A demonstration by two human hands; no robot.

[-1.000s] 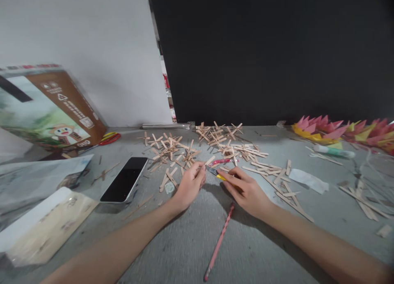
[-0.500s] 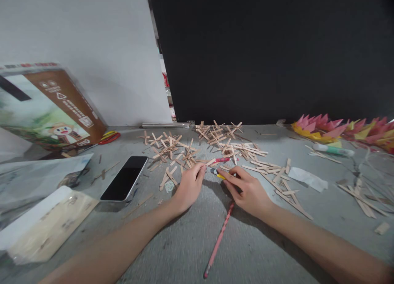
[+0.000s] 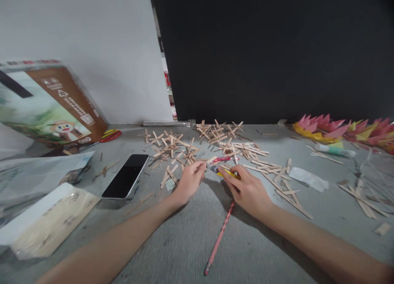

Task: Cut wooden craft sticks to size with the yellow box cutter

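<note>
My left hand (image 3: 191, 180) is closed in a pinch at the middle of the table, and a small wooden craft stick (image 3: 211, 159) shows at its fingertips, mostly covered by them. Facing it, my right hand (image 3: 246, 189) grips a yellow-and-grey utility knife (image 3: 229, 173). The knife's grey front end points left, close to the left fingertips; its blade is too small to make out. A pink pencil (image 3: 219, 243) lies below the right hand, its upper end near the fingers. Just behind the hands lies a red item in clear wrapping (image 3: 222, 159).
Craft sticks (image 3: 170, 146) joined as crosses are heaped behind, with loose sticks (image 3: 277, 173) at right. Left lie a phone (image 3: 126, 176), a plastic packet (image 3: 55, 220) and red-yellow scissors (image 3: 111, 135) by a printed bag (image 3: 70, 111). Pink-yellow paper flowers (image 3: 323, 128) and a glue tube (image 3: 334, 150) are at right.
The right hand and knife have shifted very slightly, showing more of the yellow body. Both hands keep their grips; the view has shifted a little.
</note>
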